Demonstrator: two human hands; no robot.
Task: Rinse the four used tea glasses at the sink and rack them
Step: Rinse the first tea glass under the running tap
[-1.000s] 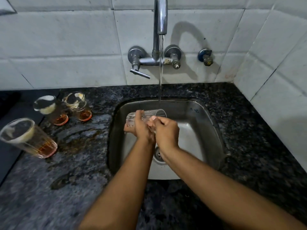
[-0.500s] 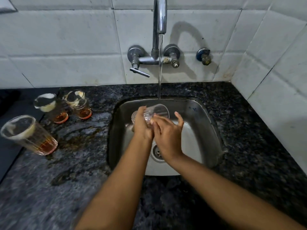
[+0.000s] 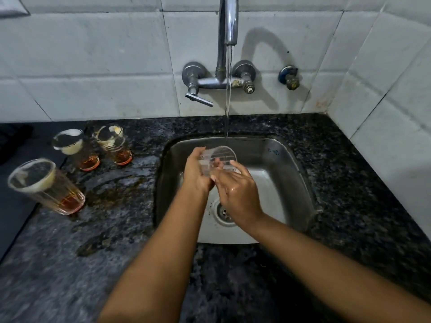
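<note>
The left hand (image 3: 198,171) is wrapped around the lower body of a clear glass (image 3: 218,159), holding it tilted over the sink (image 3: 291,164) with the mouth turned up and away toward the back wall. The right hand (image 3: 235,190) has changed most: a second ago it was closed against the glass beside the left, and now its fingers (image 3: 238,167) are spread and only resting on the near side of the glass, so it grips nothing firmly. The glass has also tipped further, showing its round rim more fully, and it sits just under the thin stream from the tap (image 3: 228,24); whether the water is landing inside it or just behind the rim cannot be told. That reads as the rubbing part giving way to a plain rinse, with this first glass probably near ready to be shaken out and racked, though no rack is in view. The glass looks clean and colourless, ribbed along its side, with no tea left in it. Out on the wet dark counter (image 3: 116,264) to the left stand three more glasses, upright and untouched: the nearest glass (image 3: 46,186) and two at the back, the left back glass (image 3: 75,149) and the right back glass (image 3: 114,144), each with a little amber tea at the bottom and a pale film near the rim.
</note>
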